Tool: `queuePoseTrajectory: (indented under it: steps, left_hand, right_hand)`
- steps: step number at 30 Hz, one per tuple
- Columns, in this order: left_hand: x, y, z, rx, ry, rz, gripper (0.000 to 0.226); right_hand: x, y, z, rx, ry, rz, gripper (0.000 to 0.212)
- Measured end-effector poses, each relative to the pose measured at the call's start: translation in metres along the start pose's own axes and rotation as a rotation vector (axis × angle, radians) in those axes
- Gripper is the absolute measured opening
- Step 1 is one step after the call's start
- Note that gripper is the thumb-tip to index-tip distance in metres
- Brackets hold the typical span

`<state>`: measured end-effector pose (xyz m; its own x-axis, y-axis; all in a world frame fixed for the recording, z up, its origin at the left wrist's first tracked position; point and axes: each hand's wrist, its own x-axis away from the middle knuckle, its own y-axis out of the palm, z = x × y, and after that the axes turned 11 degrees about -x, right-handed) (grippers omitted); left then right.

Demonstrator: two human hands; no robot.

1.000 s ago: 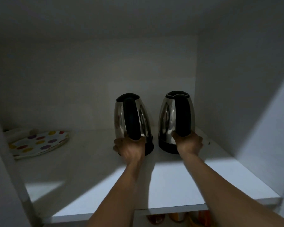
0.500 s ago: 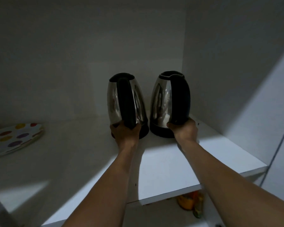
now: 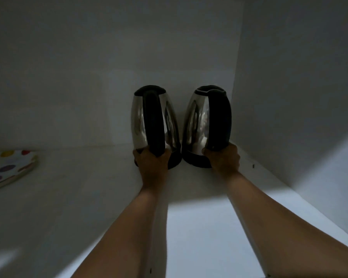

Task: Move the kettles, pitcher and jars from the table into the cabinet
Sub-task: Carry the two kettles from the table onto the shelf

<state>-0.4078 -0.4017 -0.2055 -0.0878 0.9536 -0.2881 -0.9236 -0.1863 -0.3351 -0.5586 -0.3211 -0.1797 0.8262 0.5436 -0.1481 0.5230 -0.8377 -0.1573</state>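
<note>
Both kettles have slid deeper into the cabinet since a moment ago, now right at the back wall. The white shelf point(image 3: 199, 227) fills the lower frame. Centre frame, the left kettle point(image 3: 138, 121) and right kettle point(image 3: 196, 121) stand upright, just beside each other. The left hand point(image 3: 152, 160) and right hand point(image 3: 224, 157) each wrap closed round a black handle's foot. A spotted plate point(image 3: 7, 167) sits at far left.

Two shiny silver kettles, left kettle point(image 3: 138, 121) and right kettle point(image 3: 195, 119), carry black handles and bases on a white shelf point(image 3: 199, 227) beside a white plate point(image 3: 10, 169) with multicoloured dots.
</note>
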Motion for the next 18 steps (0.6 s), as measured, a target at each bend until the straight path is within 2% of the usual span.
queuePoseTrajectory:
  steps: [2, 6, 9, 14, 18]
  left_hand:
    - [-0.005, 0.006, 0.003, -0.007, 0.004, 0.009, 0.038]
    - [-0.014, 0.021, 0.000, -0.021, -0.004, 0.058, 0.057]
    - [-0.016, 0.026, 0.000, -0.055, -0.035, 0.088, 0.054]
    - [-0.008, 0.022, 0.011, -0.086, -0.061, 0.057, 0.035]
    - [0.008, 0.012, 0.014, -0.150, -0.107, -0.008, 0.059]
  right_hand:
    - [-0.015, 0.007, 0.001, 0.007, 0.014, -0.013, 0.063]
    - [-0.039, 0.019, 0.005, 0.020, 0.008, -0.017, 0.058]
    - [-0.048, 0.023, 0.009, 0.030, 0.000, -0.035, 0.057]
    - [-0.053, 0.020, 0.013, 0.040, -0.014, -0.082, 0.059]
    - [-0.051, 0.016, 0.013, 0.027, -0.020, -0.151, 0.060]
